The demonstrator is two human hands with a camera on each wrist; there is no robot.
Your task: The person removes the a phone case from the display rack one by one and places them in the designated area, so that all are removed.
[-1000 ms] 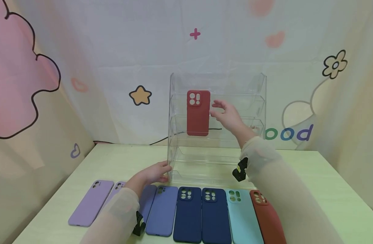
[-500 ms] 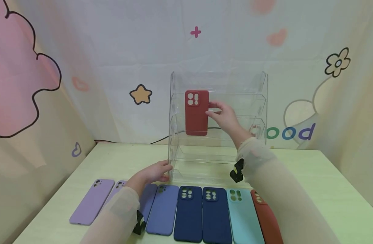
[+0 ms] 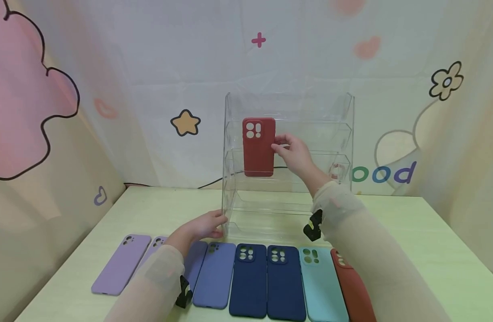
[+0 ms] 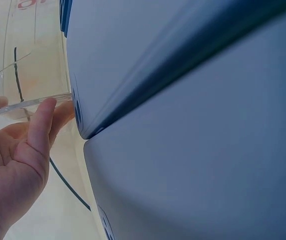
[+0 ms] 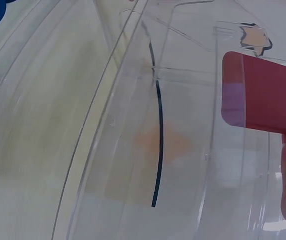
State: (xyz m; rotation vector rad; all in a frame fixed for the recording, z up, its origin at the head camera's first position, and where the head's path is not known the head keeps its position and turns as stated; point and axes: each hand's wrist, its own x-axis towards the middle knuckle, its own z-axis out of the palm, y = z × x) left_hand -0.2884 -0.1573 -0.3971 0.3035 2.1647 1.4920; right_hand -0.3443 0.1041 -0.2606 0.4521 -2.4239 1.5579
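A clear acrylic display rack (image 3: 327, 136) with stepped tiers stands upright on the table. In it a red phone case (image 3: 258, 154) stands upright on a middle tier, left of centre, camera cutouts at the top. My right hand (image 3: 296, 154) pinches the case's right edge, thumb in front; the right wrist view shows fingers against the red case (image 5: 270, 95), its lower end behind a clear lip. Low on the rack's left side, my left hand (image 3: 206, 225) grips the side panel (image 4: 30, 103), thumb and fingers on opposite faces in the left wrist view.
Phone cases lie in a row before the rack: light purple (image 3: 121, 264), violet-blue (image 3: 214, 277), dark blue (image 3: 248, 286), another dark blue (image 3: 286, 286), turquoise (image 3: 323, 286), red (image 3: 355, 290). My forearms cover parts of some. A patterned curtain (image 3: 150, 53) hangs behind.
My right hand has closed in from the right onto the red case's edge. The case has shifted slightly left on its tier. The left hand stays on the rack.
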